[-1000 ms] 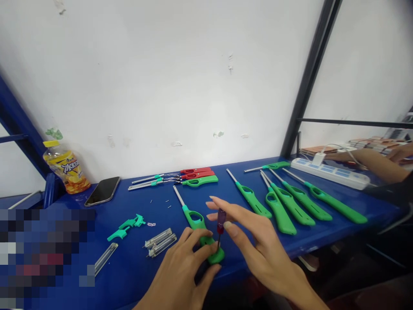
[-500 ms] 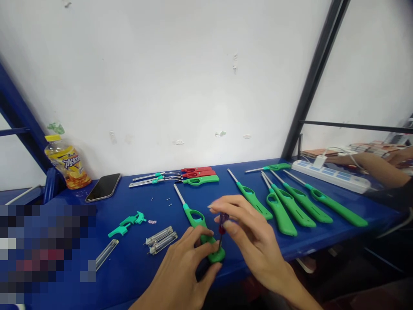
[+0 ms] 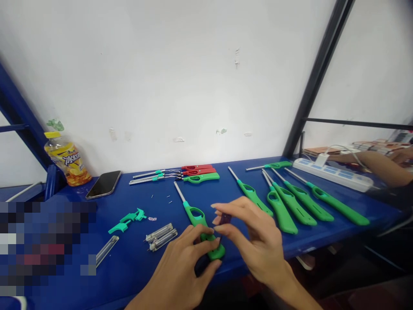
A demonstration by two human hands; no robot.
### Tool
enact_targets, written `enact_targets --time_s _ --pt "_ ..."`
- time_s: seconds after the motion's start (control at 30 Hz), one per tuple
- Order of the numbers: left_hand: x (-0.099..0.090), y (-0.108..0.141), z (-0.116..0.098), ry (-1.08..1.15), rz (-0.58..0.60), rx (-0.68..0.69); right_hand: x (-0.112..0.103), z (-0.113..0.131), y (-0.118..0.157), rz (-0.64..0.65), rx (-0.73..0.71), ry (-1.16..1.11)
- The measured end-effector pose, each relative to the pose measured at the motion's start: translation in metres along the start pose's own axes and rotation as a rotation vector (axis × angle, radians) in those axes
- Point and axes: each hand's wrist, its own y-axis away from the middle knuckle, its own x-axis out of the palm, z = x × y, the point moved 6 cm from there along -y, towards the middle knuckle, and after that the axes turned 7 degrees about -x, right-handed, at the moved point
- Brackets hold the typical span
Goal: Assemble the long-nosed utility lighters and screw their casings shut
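- The left hand grips a green lighter.
- The right hand pinches a screwdriver over it.
- Clear tubes lie just left of the left hand.

The desk leaves bare room along its front edge, left of the left grip; clear tubes bound it behind. A narrow lane opens from the far edge, between wired lighters and fanned green lighters, until the right grip blocks it. The power strip bars the far edge rightward.
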Motion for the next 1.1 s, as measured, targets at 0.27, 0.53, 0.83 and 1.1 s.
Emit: enact_targets --time_s 0.27,0.53,0.83,1.1 --pt "0.0 0.0 -0.001 -0.002 -0.006 0.009 0.006 -0.004 0.001 0.074 0.091 -0.116" --pt "-0.001 0.001 0.0 0.01 0.01 0.0 0.006 -0.003 0.002 0.135 0.01 -0.108" --pt "-0.001 0.001 -0.001 0.021 0.003 0.004 0.008 -0.004 0.004 0.107 -0.017 -0.034" --pt "-0.002 0.001 -0.001 0.017 -0.009 0.019 0.002 -0.01 0.007 -0.002 0.056 -0.047"
